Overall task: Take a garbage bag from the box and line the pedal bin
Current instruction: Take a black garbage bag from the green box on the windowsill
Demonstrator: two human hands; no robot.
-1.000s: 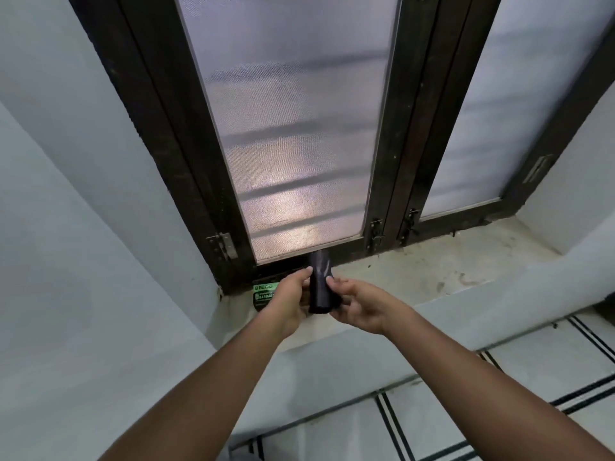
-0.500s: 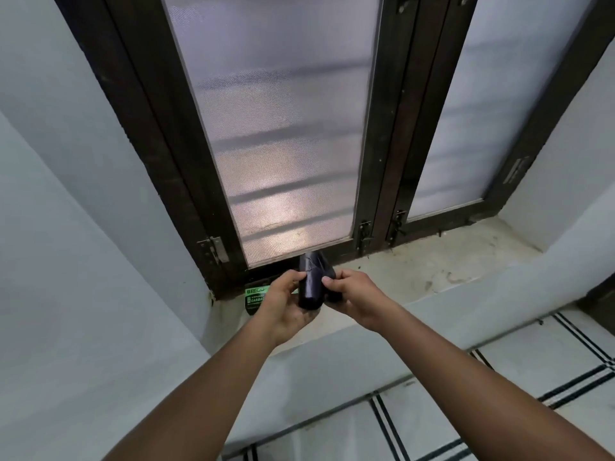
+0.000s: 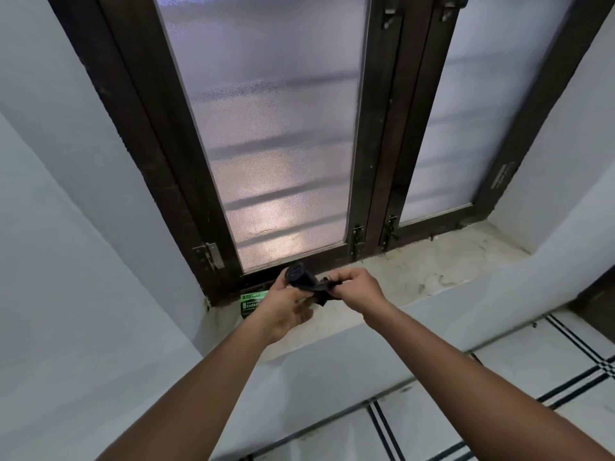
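Bag roll (image 3: pixel 299 277) black, clasped by left hand (image 3: pixel 287 304) over sill (image 3: pixel 416 277); right hand (image 3: pixel 357 287) pinches loose end. Green box (image 3: pixel 250 302) just left, against window frame (image 3: pixel 159 161).

A room in a home: a dark-framed frosted window (image 3: pixel 273 154) above a stained stone sill (image 3: pixel 416 277), white walls, striped floor tiles (image 3: pixel 499 404).

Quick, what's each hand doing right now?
Left hand: closed on the black bag roll.
Right hand: closed, pinching the roll's loose end.
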